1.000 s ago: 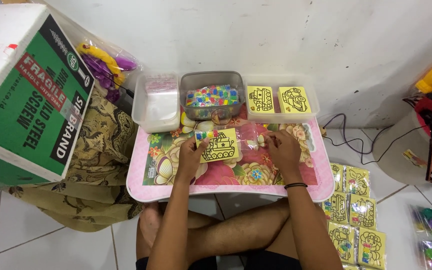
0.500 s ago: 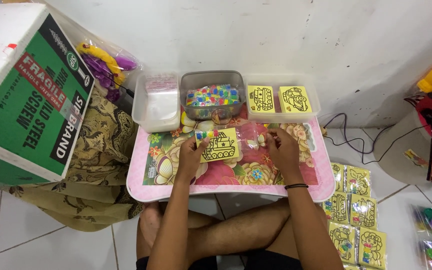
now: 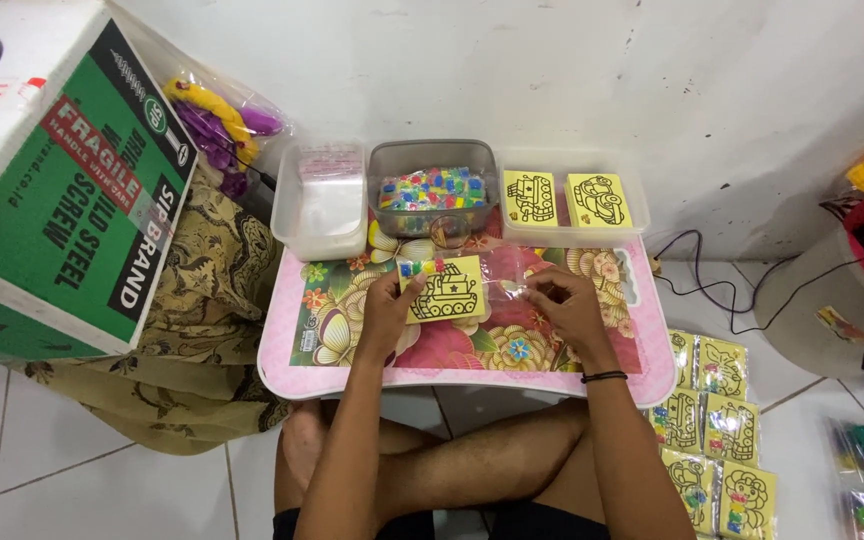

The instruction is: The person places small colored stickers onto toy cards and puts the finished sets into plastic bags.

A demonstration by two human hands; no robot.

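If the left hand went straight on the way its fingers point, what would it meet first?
The left hand points away from the body, past the yellow card it holds. First in line is probably the grey tub of coloured pieces, though depth is unclear.

This looks like a room in a home used for small piecework — someone sits cross-legged on a white tiled floor against a scuffed white wall. A low pink floral lap table serves as the bench, with clear plastic tubs lined along its far edge. A large green and white cardboard box rests on patterned cloth, and finished yellow packets lie stacked on the tiles — a cable trails loose along the wall.
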